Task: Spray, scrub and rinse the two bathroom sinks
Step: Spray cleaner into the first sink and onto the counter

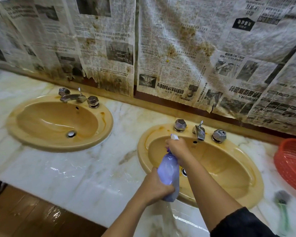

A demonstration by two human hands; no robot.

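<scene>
Two tan oval sinks sit in a white marble counter: the left sink [41, 139] and the right sink [232, 161], each with a tarnished metal tap and two knobs. Brown stains mark both rims. Over the near left part of the right sink I hold a purple spray bottle [168, 170], tilted with its white nozzle pointing away from me. My left hand [156, 185] grips the bottle's body near its base. My right hand [177, 148] grips the neck and trigger.
A red plastic basket [290, 166] stands at the right edge of the counter. A green-handled brush [283, 202] lies on the counter in front of it. Stained newspaper [161, 48] covers the wall behind. The wooden floor [24, 212] shows at lower left.
</scene>
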